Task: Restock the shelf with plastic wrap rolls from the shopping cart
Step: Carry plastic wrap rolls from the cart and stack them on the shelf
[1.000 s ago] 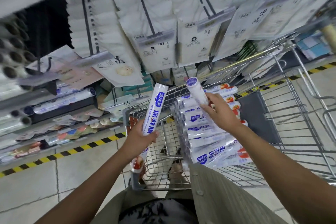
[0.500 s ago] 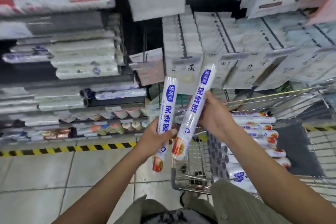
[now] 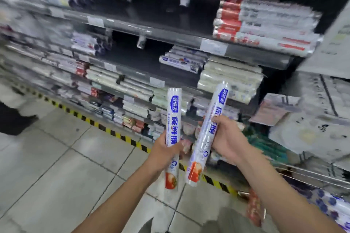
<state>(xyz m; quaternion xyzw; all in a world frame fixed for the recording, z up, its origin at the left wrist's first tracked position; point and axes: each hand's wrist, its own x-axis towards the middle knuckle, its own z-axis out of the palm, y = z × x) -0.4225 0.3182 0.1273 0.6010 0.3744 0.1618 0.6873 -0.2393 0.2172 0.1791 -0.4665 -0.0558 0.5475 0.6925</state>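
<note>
My left hand (image 3: 164, 150) grips a white plastic wrap roll (image 3: 173, 119) with blue lettering and a red end, held nearly upright. My right hand (image 3: 228, 139) grips a second such roll (image 3: 206, 143), tilted with its top to the right. Both rolls are in front of the dark store shelf (image 3: 170, 39), which is blurred. A short stack of similar blue-labelled rolls (image 3: 181, 61) lies on a middle shelf board with dark room to its left. The shopping cart's rim (image 3: 310, 175) and some rolls in it (image 3: 331, 204) show at the lower right.
Stacks of wrapped rolls fill the other shelf boards, red-ended ones (image 3: 265, 22) at the upper right. Hanging white bags (image 3: 312, 130) are at the right. A yellow-black floor stripe (image 3: 106, 128) runs along the shelf base. A dark shape (image 3: 13, 121) stands at the left edge.
The view has swung left from the cart to face the shelf. Both hands have carried their rolls along and hold them a little further apart than half a second ago.
</note>
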